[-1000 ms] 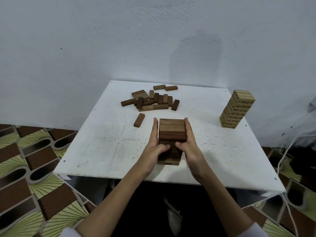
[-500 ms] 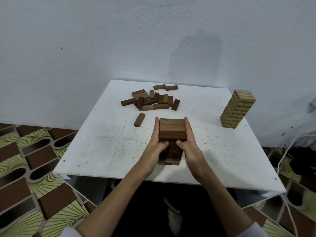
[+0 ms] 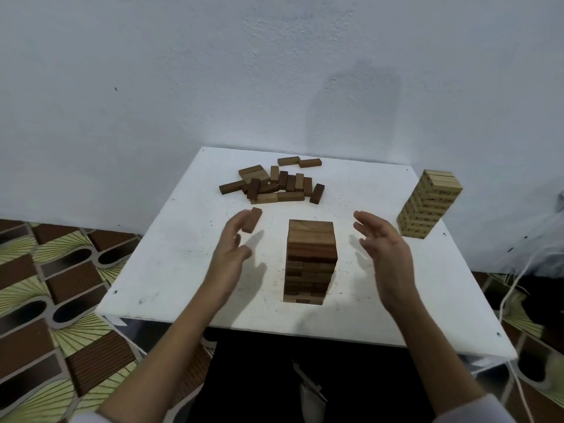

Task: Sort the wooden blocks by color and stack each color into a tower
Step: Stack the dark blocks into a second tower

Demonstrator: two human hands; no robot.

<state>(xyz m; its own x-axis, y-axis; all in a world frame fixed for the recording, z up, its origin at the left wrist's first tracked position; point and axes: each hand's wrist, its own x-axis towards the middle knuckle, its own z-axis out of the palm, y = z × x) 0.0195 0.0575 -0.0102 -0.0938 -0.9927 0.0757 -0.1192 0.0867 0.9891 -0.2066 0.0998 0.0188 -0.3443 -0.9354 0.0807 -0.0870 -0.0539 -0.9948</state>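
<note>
Both hands off brown tower (image 3: 311, 257): left hand (image 3: 229, 254), right hand (image 3: 386, 254) apart, fingers spread.

Dim, cool, even light. Soft shadows of the left hand (image 3: 229, 254) and right hand (image 3: 385, 251) fall on the white square bench (image 3: 171, 270), between each hand and the dark brown wooden block tower (image 3: 310, 261). Broad faint shadow on the pale wall (image 3: 354, 114) far behind. No glare. Fingers slightly motion-blurred. Wide-angle bending at frame edges; patterned floor tiles (image 3: 45, 285) at left curve and soften.
</note>
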